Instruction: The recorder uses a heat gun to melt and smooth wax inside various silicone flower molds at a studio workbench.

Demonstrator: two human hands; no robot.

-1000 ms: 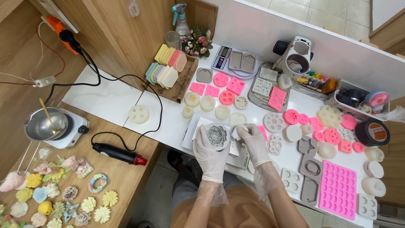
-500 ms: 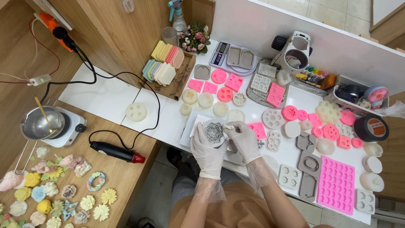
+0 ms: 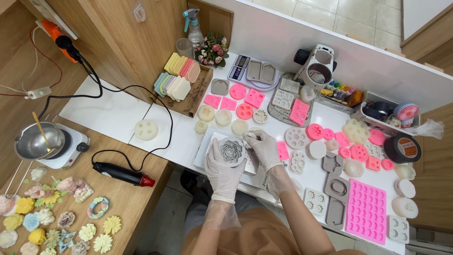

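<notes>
Where gloves overlap, left hand [image 3: 222,172] grips flower mould [image 3: 231,152]; right hand [image 3: 263,148] pinches its edge, fingertips hidden.

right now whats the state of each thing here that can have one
left hand: gloved, holding the round grey flower mould
right hand: gloved, fingers at the mould's upper right edge
flower mould: face up, over the white tray
metal pot: sitting on the small hot plate, stick inside
heat gun: lying on its side on the wooden counter, corded
tape roll: lying flat
spray bottle: upright
</notes>
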